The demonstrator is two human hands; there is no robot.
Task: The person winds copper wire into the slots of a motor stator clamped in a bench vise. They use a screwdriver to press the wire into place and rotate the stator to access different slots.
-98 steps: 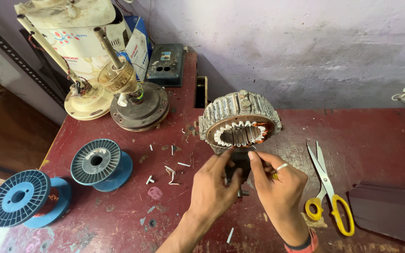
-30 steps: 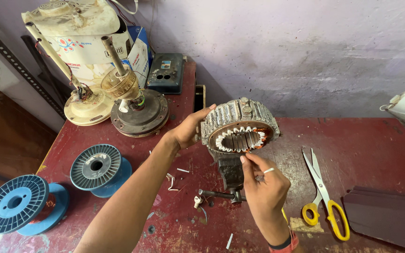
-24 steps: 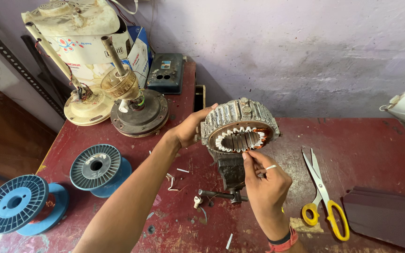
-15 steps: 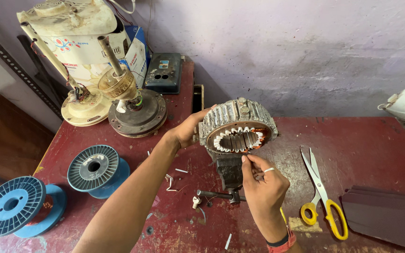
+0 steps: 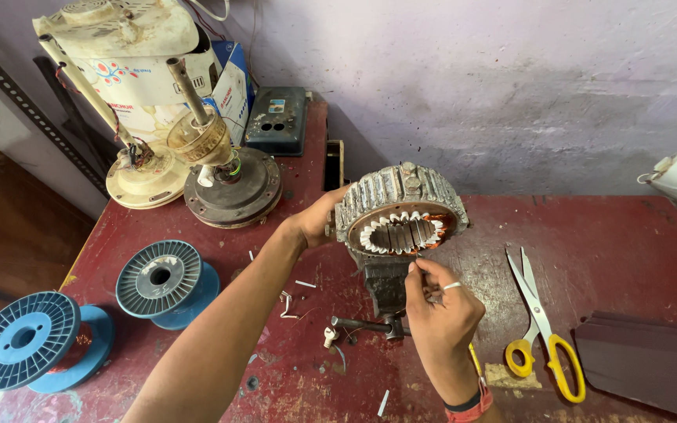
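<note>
A round grey motor stator [image 5: 400, 213] with white slot liners and copper windings is clamped in a small dark bench vise [image 5: 383, 283] on the red table [image 5: 605, 227]. My left hand [image 5: 319, 222] grips the stator's left rim. My right hand [image 5: 436, 305] is just below the stator's front face, fingers pinched together on something small that I cannot make out. A ring shows on one finger and a red band on the wrist.
Yellow-handled scissors [image 5: 541, 329] lie right of the vise, beside a stack of dark sheets [image 5: 648, 368]. Two blue wire spools [image 5: 164, 282] [image 5: 37, 341] stand at the left. Fan motor parts [image 5: 225, 172] and a blue box [image 5: 277, 119] sit at the back. Small white scraps litter the table.
My left hand moved from the front of the stator up to its left rim. The right hand stayed pinched below the stator face, shifting only slightly. The view drifted a little.
</note>
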